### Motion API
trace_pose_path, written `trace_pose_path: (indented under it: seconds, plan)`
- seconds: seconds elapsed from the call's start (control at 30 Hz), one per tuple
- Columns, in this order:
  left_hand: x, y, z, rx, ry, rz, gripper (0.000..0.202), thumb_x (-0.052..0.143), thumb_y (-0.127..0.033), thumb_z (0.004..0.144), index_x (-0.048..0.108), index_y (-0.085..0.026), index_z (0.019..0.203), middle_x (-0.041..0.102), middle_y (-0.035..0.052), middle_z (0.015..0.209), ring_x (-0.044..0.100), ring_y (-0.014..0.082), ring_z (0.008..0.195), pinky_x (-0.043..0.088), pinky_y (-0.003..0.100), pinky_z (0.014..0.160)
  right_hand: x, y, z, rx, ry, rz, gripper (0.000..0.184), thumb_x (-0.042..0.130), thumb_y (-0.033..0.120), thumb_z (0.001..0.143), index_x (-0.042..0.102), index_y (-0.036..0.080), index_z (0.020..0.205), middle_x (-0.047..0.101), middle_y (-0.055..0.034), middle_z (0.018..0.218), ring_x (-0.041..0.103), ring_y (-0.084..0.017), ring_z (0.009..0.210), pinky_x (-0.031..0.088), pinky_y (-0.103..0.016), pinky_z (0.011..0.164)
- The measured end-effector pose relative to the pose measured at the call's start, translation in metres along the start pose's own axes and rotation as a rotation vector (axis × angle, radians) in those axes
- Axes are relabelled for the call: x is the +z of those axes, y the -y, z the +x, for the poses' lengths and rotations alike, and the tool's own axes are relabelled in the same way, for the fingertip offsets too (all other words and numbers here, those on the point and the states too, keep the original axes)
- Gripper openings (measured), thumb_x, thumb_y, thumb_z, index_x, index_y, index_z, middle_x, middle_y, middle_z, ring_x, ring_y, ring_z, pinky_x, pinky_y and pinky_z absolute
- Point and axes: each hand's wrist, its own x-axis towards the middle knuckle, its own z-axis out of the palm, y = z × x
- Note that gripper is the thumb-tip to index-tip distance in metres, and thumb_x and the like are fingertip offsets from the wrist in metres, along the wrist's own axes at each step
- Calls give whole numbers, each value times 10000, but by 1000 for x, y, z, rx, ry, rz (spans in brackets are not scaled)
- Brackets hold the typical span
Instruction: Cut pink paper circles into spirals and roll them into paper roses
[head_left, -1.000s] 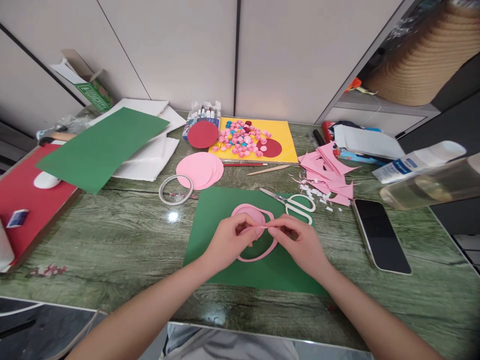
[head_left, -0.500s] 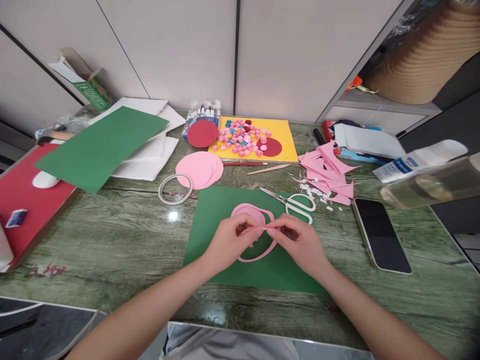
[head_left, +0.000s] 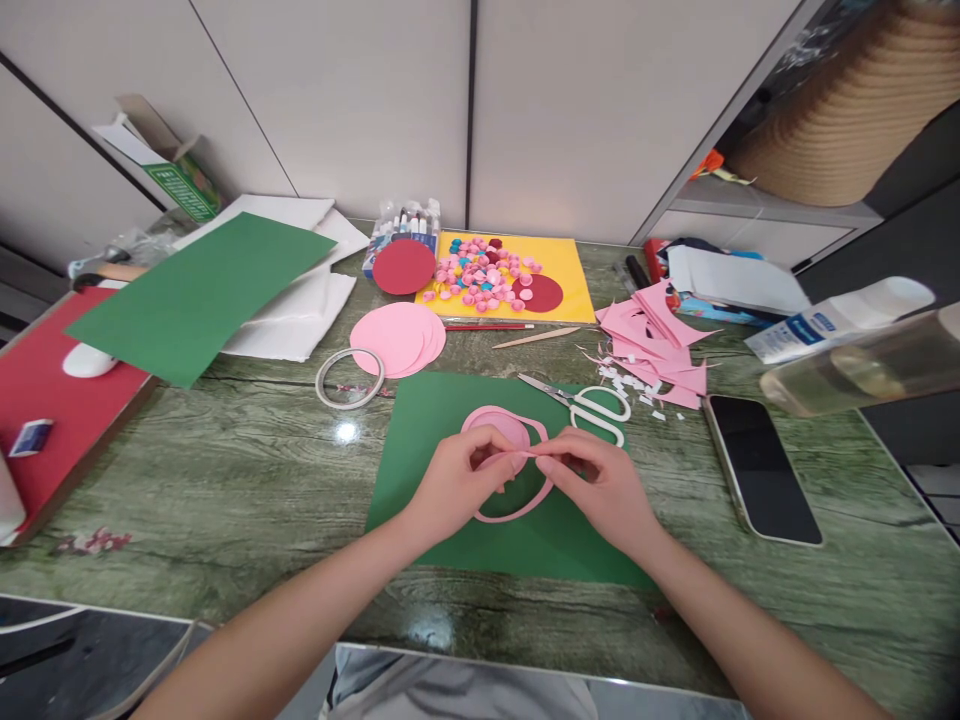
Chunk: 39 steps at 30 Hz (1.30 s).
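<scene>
My left hand (head_left: 454, 485) and my right hand (head_left: 604, 485) meet over a green paper sheet (head_left: 442, 415) in front of me. Both pinch a thin pink paper strip (head_left: 517, 456), which stretches between the fingertips. The strip runs on as a spiral loop (head_left: 517, 512) that curls down onto the sheet. A pink paper disc (head_left: 501, 427), the uncut centre of the spiral, lies just beyond my fingers. White-handled scissors (head_left: 592, 405) rest at the sheet's far right corner, close to my right hand.
Pink discs (head_left: 397, 340), a tape roll (head_left: 349, 378), a dark red disc (head_left: 405, 266) and a yellow sheet (head_left: 562, 268) with small paper buds lie farther back. Pink scraps (head_left: 660, 345) and a phone (head_left: 759, 468) lie right. A second green sheet (head_left: 202, 290) and red board (head_left: 45, 400) lie left.
</scene>
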Motion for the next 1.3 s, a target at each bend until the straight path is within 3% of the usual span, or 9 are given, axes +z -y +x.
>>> trace_pose_path:
  seconds: [1.3]
  plan:
    - [1, -1, -2, 0, 10, 1, 197, 569, -334, 778, 589, -140, 753, 560, 0, 670, 494, 76, 559, 401, 196, 543, -1, -1, 0, -7, 11, 30, 135, 582, 309, 807, 680, 218, 819, 548, -18, 705, 494, -136, 634, 361, -251, 544]
